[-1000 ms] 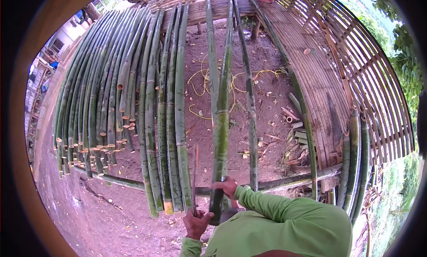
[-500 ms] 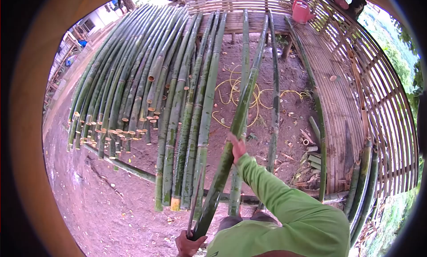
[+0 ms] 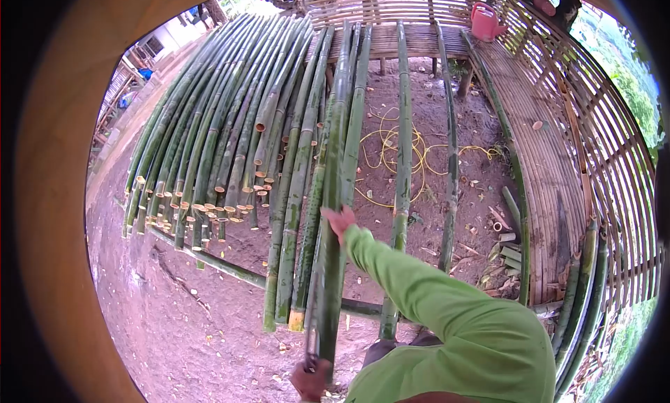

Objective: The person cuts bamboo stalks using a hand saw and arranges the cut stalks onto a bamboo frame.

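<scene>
A long green bamboo pole (image 3: 331, 263) runs away from me, over the right edge of a row of other bamboo poles (image 3: 287, 263). My right hand (image 3: 340, 224) is closed on this pole at about mid-length, fingers across its upper side. Near the pole's close end, my left hand (image 3: 310, 380) is wrapped round the dark handle of a long thin blade, which looks like a machete (image 3: 313, 326). The blade points forward beside the pole and is blurred. Whether the left hand also touches the pole, I cannot tell.
A big stack of cut bamboo (image 3: 209, 138) lies at left. Single poles (image 3: 404, 159) stretch over the dirt at right, near a coiled yellow hose (image 3: 391, 159). A slatted bamboo platform (image 3: 551, 193) and fence stand right, with a pink watering can (image 3: 484, 23) at the back.
The pole has swung left, from lying slantwise over the gap to running along the row of poles. Both my hands moved with it, and the view shifted slightly.
</scene>
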Demonstrator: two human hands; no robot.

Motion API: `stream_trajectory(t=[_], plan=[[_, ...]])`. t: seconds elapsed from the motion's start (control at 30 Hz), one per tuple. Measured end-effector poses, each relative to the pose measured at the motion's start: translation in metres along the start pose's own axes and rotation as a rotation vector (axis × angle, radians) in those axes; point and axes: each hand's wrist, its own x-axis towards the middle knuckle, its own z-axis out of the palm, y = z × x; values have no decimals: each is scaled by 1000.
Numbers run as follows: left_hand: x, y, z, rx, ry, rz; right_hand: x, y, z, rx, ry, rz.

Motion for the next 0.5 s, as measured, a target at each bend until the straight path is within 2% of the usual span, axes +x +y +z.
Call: stream_trajectory(t=[0.03,0.07,0.13,0.2,0.23,0.27,0.3,0.33,0.37,0.43,0.47,0.5], plan=[[17,-6,2,-120,54,29,14,-16,7,-185,-27,-67],[37,-12,-3,-240,109,64,15,-24,6,-236,-133,-120],[59,11,-41,-247,214,63,6,-46,-3,-338,-337,-223],[77,3,-72,-358,317,34,-17,-58,-17,-439,-534,-307],[71,23,-89,-335,370,51,-37,-55,-47,-609,-482,-432],[64,40,-103,-308,417,69,-59,-53,-87,-709,-396,-512],[64,30,-105,-475,413,17,-83,-48,-135,-805,-301,-588],[66,24,-105,-643,404,-30,-106,-36,-195,-948,-91,-607],[58,33,-103,-853,435,60,-119,-3,-263,-932,105,-526],[45,42,-91,-735,448,-24,-203,-8,-368,-1421,542,-174],[39,45,-83,-681,462,-67,-238,16,-423,-1552,789,-69],[39,35,-73,-696,428,-88,-247,15,-437,-1554,800,-62]])
